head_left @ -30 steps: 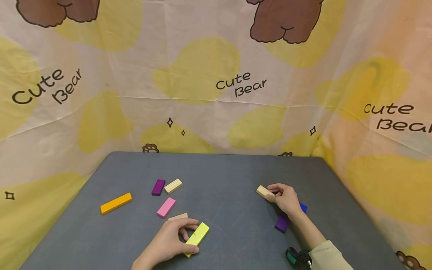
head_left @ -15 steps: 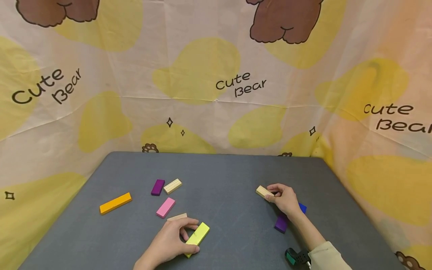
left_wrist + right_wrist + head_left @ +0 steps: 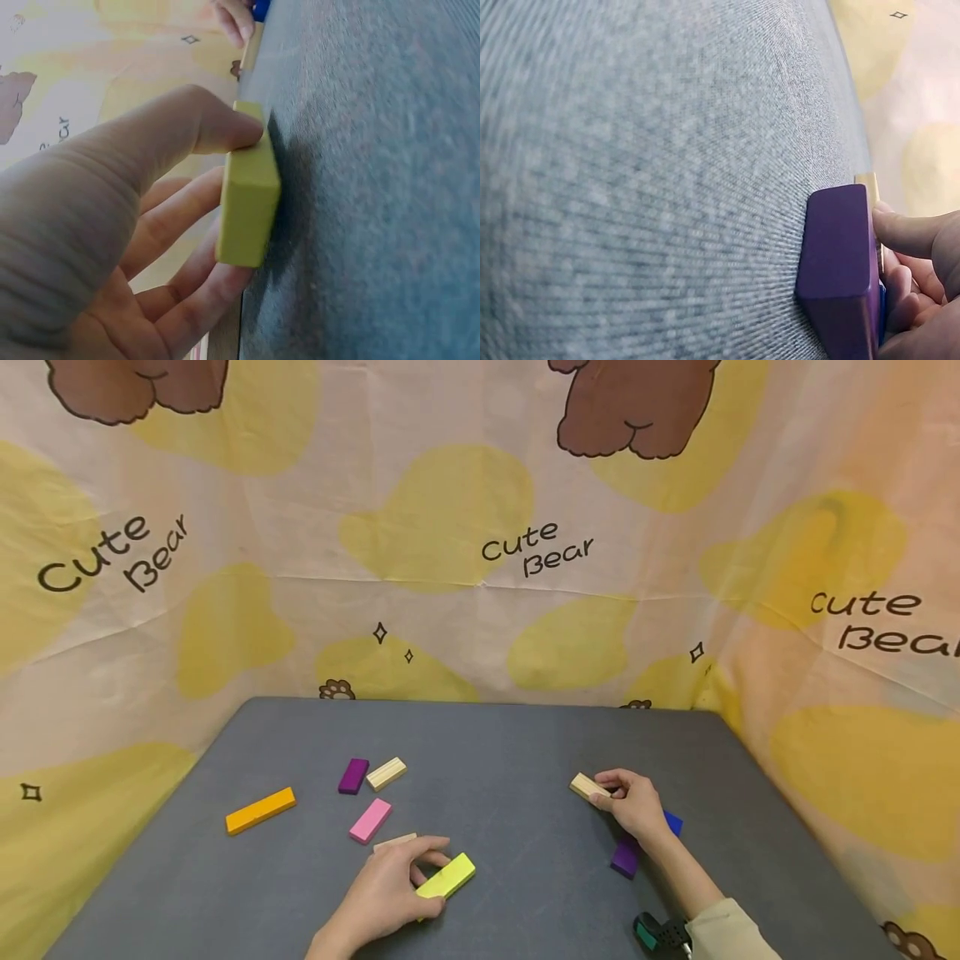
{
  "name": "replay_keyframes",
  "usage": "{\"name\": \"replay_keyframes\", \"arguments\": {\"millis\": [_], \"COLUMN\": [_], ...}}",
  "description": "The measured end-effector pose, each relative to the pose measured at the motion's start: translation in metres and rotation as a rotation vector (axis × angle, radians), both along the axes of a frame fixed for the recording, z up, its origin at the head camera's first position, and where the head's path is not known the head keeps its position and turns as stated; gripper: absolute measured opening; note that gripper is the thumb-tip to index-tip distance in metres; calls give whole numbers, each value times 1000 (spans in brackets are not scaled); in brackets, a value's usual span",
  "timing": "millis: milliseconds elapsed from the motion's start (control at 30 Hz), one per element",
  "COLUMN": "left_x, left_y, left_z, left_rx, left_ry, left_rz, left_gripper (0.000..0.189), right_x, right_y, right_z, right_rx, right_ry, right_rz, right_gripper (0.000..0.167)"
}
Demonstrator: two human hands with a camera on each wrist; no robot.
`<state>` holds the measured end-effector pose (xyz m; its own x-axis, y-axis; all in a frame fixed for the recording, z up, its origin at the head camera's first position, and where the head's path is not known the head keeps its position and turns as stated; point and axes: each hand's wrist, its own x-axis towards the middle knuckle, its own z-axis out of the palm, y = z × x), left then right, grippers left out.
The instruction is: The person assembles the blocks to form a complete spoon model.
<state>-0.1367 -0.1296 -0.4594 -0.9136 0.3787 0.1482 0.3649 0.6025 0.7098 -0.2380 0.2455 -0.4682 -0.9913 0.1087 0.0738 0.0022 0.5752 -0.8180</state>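
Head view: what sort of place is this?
Probably a small screened-off tabletop work booth: a "Cute Bear" cloth hangs behind and at both sides of a grey table, at which the left hand pinches a yellow block and the right hand a pale block.

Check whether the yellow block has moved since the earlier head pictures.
Yes. In the head view, against the pink block, the yellow block in the left hand has shifted slightly right and turned to lie more crosswise.

Right sleeve (image 3: 727, 933) (pale, creamy beige)
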Motion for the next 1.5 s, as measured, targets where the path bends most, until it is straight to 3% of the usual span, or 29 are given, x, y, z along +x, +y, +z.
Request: {"name": "replay_keyframes", "arguments": {"millis": [200,533,767,967,1267,1400,1500], "left_x": [-6,-31,-48,-63,-73,-74,-77], "left_y": [9,34,53,74,101,101,90], "left_z": [2,9,11,2,-9,-8,-6], "left_rx": [-35,-19,53,116,102,113,131], "left_ry": [49,69,53,36,57,38,-17], "left_rz": [24,25,212,342,503,500,410], "left_gripper": [59,51,52,50,51,53,63], "right_x": [1,0,1,3,2,2,2], "right_y": [2,1,0,0,0,1,0], "right_z": [-3,-2,0,2,1,0,-1], "right_rx": [28,38,25,12,22,17,10], "right_ry": [8,-7,-9,-20,-23,-16,-11], "right_rz": [-8,-15,-6,0,-16,-20,-16], "right_gripper": [29,28,28,27,27,27,27]}}
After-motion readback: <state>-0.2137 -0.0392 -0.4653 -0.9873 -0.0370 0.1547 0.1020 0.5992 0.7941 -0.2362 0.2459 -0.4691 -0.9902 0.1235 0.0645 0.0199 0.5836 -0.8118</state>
